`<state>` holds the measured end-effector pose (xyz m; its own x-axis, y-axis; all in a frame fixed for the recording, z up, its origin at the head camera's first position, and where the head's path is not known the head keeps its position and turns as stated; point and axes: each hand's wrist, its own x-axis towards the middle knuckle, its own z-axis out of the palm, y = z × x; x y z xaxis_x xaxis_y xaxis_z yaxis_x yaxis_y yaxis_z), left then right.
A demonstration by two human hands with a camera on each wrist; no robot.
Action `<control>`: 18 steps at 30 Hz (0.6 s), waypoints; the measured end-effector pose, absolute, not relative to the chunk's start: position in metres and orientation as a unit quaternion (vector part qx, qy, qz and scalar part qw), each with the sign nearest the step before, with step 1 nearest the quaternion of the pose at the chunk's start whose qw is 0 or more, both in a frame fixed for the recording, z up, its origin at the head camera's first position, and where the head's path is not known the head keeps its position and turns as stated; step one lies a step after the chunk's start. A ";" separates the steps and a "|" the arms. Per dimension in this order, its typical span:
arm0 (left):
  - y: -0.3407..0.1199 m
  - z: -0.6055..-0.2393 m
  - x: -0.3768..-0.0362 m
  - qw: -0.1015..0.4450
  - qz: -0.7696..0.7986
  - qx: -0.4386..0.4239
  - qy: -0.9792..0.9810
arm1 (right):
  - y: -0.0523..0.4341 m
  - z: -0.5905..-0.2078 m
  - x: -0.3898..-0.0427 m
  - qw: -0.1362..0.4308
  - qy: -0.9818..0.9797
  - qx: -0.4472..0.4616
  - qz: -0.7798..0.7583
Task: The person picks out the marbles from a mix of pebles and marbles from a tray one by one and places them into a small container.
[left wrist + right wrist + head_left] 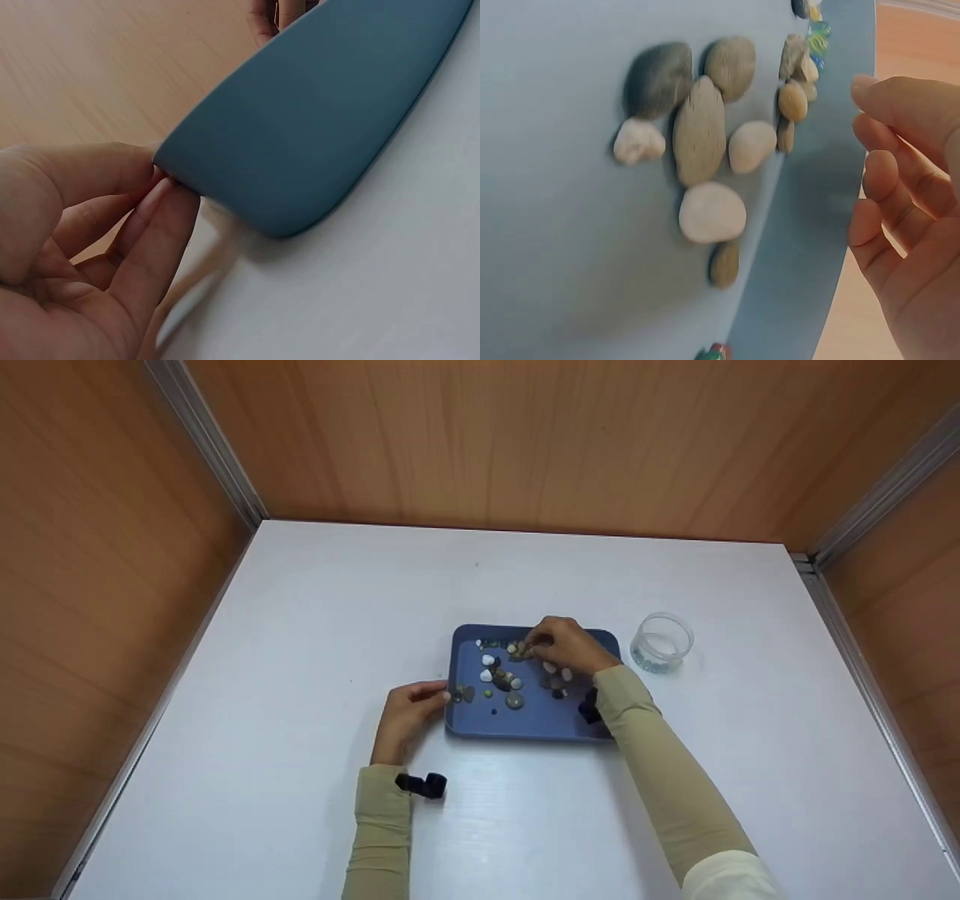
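My left hand (409, 716) pinches the left rim of a blue rectangular tray (540, 727); the left wrist view has its thumb and fingers on the edge of the tray wall (300, 127). Over the tray's far side is my right hand (566, 646), its fingers beside a row of small stones. In the right wrist view this hand (911, 187) has loosely bent fingers, nothing visible between them, near the wall. Stones lie grouped on the tray floor: a long grey-brown stone (700, 131), a dark grey stone (660, 79) and a white stone (712, 213) among them.
To the right of the tray stands a clear round container (645, 658) with bluish pieces in its bottom. Shiny green and blue glass pieces (819, 41) lie along the tray's edge. Wood panels (525, 442) border the white table (300, 660).
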<state>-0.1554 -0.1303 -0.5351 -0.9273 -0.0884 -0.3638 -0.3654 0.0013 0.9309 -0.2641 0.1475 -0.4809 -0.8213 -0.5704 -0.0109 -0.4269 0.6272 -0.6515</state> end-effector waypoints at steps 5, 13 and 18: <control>-0.130 -0.534 -0.155 0.098 0.693 -0.161 0.696 | 0.157 -0.481 -0.264 0.099 0.894 -0.284 -0.333; -0.129 -0.534 -0.156 0.093 0.695 -0.160 0.694 | 0.169 -0.480 -0.263 0.090 0.894 -0.273 -0.343; -0.129 -0.534 -0.156 0.093 0.694 -0.161 0.695 | 0.176 -0.476 -0.263 0.087 0.895 -0.260 -0.351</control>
<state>-0.1557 -0.1291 -0.5337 -0.9309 -0.0942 -0.3530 -0.3531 -0.0161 0.9355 -0.2634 0.1761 -0.4760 -0.8499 -0.5262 0.0272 -0.4046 0.6187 -0.6734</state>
